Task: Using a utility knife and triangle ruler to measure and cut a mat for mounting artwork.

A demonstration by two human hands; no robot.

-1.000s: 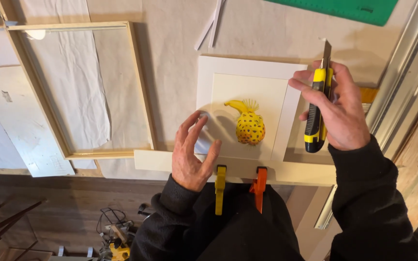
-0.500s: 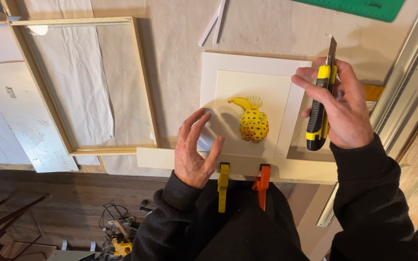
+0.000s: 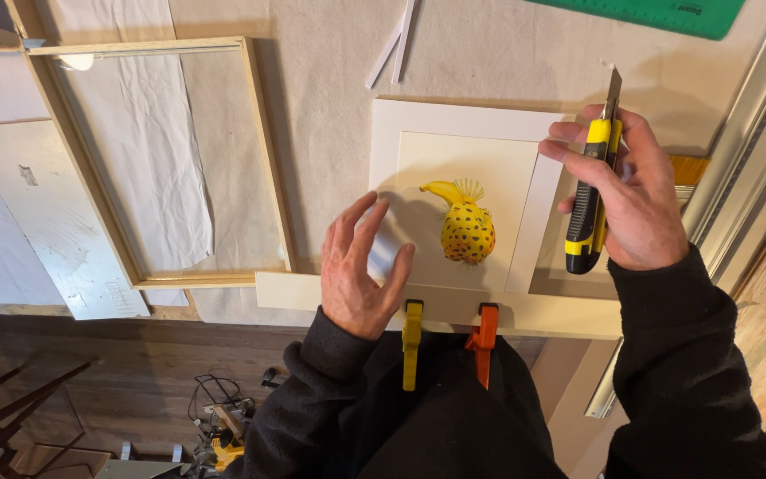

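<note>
While the knife (image 3: pixel 592 197) is gripped upright in the right hand (image 3: pixel 636 200), blade toward twelve o'clock at the mat's (image 3: pixel 538 200) right edge, the mat is steadied at nine o'clock by the open left hand (image 3: pixel 358 270).

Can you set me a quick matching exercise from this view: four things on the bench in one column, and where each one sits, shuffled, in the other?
Things:
1. utility knife
2. yellow clamp
3. wooden frame
4. green ruler

Places:
A. at the top edge of the view, far side of the table
B. lying to the left of the matted fish picture
C. held in the right hand, blade out
D. on the near table edge beside the orange clamp, just right of the left hand

Pairs: 1-C, 2-D, 3-B, 4-A
</note>
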